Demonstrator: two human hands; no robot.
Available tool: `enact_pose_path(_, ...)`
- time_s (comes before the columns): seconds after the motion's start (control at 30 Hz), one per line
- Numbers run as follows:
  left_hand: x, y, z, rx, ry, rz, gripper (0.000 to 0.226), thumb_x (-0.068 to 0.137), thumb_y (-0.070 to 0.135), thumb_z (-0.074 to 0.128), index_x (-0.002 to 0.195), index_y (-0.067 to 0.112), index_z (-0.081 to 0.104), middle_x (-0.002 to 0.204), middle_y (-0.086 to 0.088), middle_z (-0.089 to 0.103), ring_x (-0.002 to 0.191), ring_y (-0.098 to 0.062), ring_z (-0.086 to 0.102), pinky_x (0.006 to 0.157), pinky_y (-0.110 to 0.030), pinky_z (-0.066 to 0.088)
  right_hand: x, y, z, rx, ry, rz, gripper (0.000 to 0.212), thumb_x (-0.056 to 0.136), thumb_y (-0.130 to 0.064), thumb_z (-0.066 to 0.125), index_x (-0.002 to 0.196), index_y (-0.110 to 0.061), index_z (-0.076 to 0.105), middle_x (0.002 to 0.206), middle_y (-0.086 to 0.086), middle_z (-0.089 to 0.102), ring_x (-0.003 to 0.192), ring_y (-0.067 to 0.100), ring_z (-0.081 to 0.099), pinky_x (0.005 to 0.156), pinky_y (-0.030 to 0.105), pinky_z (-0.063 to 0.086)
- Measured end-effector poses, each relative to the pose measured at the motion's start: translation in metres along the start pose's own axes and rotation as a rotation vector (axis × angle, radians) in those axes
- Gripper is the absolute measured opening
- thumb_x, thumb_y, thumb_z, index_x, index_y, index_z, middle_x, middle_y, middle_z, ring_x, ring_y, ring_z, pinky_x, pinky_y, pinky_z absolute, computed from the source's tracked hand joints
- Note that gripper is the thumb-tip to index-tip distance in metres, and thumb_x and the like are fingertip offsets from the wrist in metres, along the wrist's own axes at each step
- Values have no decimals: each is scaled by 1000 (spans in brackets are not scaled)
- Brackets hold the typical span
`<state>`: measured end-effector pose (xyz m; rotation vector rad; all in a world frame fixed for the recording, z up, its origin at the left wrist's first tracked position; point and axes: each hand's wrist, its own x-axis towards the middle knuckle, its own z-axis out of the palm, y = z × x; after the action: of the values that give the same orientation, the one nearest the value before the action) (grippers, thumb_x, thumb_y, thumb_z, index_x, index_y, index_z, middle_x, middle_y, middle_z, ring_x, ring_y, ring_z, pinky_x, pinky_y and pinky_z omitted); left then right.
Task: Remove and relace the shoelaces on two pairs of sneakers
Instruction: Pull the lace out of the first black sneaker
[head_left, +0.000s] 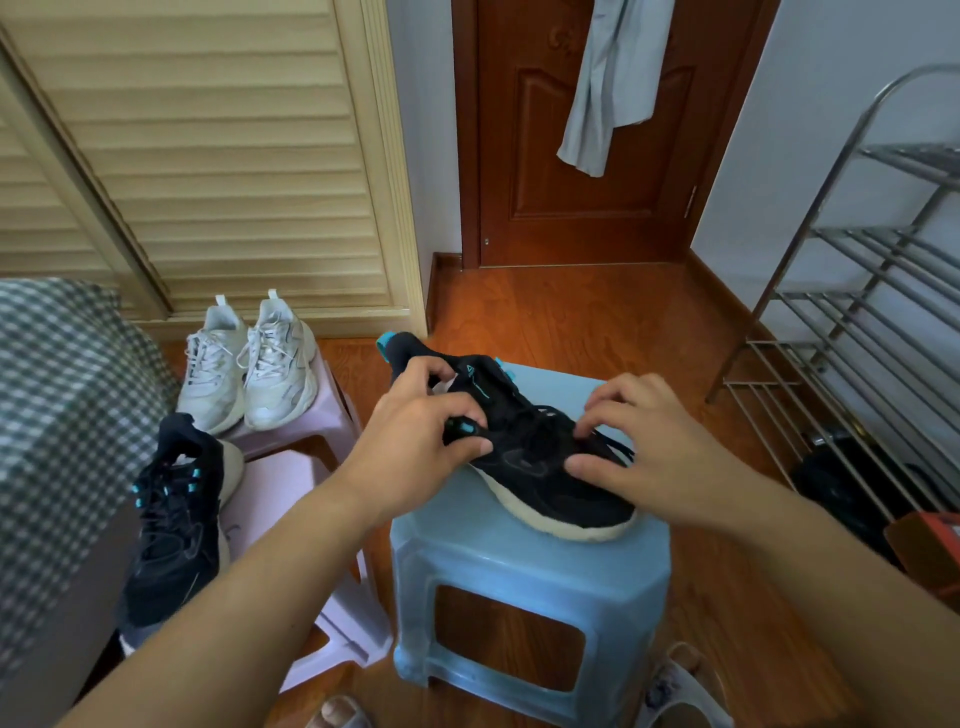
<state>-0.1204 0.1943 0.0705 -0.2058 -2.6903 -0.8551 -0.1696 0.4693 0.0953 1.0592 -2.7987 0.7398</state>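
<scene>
Home bedroom: louvred wardrobe (208, 156), wooden door (587, 156), shoe rack (857, 291).

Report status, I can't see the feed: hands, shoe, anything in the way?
Left hand grips black sneaker on blue stool. Right hand fingers pinching its black lace. White pair laced, on pink stool. Nothing blocking.

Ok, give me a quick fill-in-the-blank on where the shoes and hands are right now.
1. The black sneaker being worked on rests on the ____ stool.
2. The white sneakers stand on a ____ stool.
3. The right hand works at the black ____ near the toe, while the left hand holds the ankle end.
4. The second black sneaker lies to the person's ____.

Missing words: blue; pink; laces; left
</scene>
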Motion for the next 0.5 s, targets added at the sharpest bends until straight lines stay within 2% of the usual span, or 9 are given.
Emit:
enact_pose_path(0.03,0,4,3,-10,21,-8,22,78,37,83,93,39,68,122,9,34,115,-23,51,105,-48,44,5,-15,10,-12,40,-23,47,80,-69,58,104,-30,68,107,-15,52,109,9,40,95,21,33)
enact_pose_path(0.1,1,9,6,-6,46,-32,29,78,37,83,99,41,63,122,7,34,113,-26,53,104,-47,45,17,-41,33,-146,135,-91,54,79,-69,56,107,-24,66,97,-10,57,98,15,46,85,28,39)
enact_pose_path(0.2,-1,10,7,0,44,-45,26,78,29,86,94,39,68,123,5,34,114,-24,52,104,-46,46,27,-60,47,-370,289,-90,41,80,-54,69,100,-19,65,95,-1,58,89,23,50,72,37,45)
enact_pose_path(0.27,-3,9,4,-5,17,-39,27,79,23,85,97,35,69,124,7,32,116,-21,51,105,-44,46,26,-60,49,-442,290,-118,31,83,-46,73,97,-19,65,100,1,55,91,24,48,73,38,44)
enact_pose_path(0.33,-4,7,1,-17,-11,-21,29,81,19,83,101,32,69,126,8,33,118,-16,48,105,-42,46,23,-59,49,-468,297,-176,23,86,-36,74,88,-16,64,96,2,54,90,25,47,72,40,43)
enact_pose_path(0.43,-5,9,-1,16,-3,-4,26,83,23,82,105,28,69,125,8,34,114,-15,51,103,-39,46,20,-60,47,-501,342,-210,21,86,-25,76,79,-15,59,87,3,52,85,26,46,69,39,40)
enact_pose_path(0.5,-5,11,0,51,13,-19,25,84,27,81,106,26,70,123,9,34,110,-19,54,100,-39,48,15,-59,40,-517,360,-190,21,88,-26,71,77,-13,59,82,3,50,80,26,45,65,38,34)
